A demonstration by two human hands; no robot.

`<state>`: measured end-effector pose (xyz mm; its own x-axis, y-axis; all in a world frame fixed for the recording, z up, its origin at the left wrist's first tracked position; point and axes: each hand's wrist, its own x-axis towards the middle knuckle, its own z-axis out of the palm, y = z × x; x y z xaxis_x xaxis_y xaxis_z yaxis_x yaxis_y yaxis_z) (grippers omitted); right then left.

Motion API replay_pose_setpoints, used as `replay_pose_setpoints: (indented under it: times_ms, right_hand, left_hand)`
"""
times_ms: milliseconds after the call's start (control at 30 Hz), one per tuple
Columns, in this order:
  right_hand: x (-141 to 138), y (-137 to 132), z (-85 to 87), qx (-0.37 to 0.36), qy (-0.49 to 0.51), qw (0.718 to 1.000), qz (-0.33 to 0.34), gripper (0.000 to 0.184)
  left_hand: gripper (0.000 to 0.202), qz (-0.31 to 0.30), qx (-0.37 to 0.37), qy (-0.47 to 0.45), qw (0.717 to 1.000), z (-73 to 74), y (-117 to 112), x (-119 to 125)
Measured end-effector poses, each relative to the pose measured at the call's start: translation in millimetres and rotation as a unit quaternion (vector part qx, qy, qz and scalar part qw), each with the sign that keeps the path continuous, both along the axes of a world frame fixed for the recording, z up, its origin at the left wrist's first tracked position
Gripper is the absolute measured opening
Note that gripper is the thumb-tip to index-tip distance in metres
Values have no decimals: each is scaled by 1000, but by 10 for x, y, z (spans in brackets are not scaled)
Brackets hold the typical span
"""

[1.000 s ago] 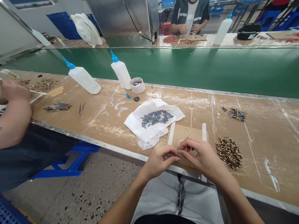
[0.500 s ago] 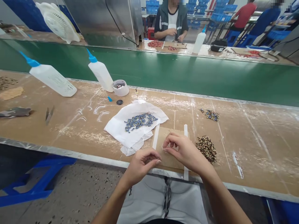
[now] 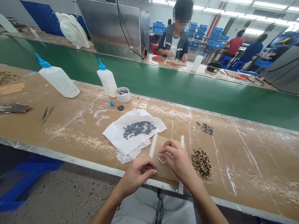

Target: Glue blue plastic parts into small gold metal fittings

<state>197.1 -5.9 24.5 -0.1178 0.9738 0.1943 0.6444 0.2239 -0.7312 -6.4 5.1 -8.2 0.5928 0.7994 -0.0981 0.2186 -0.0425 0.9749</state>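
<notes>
Cardboard pad (image 3: 167, 174): right hand (image 3: 178, 160) half-bent over white ring (image 3: 161, 161), grip unclear; ring probably light, flimsy, so pinch rim. Left hand (image 3: 137, 174), 7 o'clock, curled closed.

No readable text, labels, brands or numbers on bottles, bench or crates.

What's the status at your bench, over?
Left hand pinched shut, contents hidden. Right hand fingers on small white ring on cardboard pad. Speckled pile beside it, apart.
</notes>
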Motion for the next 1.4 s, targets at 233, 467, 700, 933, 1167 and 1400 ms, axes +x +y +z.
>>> replay_pose_setpoints:
  times_ms: [233, 467, 700, 933, 1167, 1400]
  right_hand:
    - [28, 24, -54, 62, -51, 997, -12, 13]
    - [97, -54, -32, 26, -34, 999, 7, 15]
    - [148, -212, -242, -20, 202, 976, -81, 15]
    - [59, -579, -339, -15, 324, 911, -253, 18]
    - [-39, -668, -454, -4, 344, 902, -259, 14]
    - [-38, -663, -512, 2, 320, 920, -226, 8]
  left_hand:
    - [9, 0, 37, 8, 999, 53, -11, -1]
    - [6, -16, 50, 29, 998, 57, -20, 53]
    - [4, -16, 105, 43, 993, 82, -41, 147]
    - [7, -25, 147, 62, 987, 70, -38, 235]
    - [7, -16, 169, 70, 983, 42, -54, 267]
    - [6, -12, 179, 66, 982, 31, -75, 275]
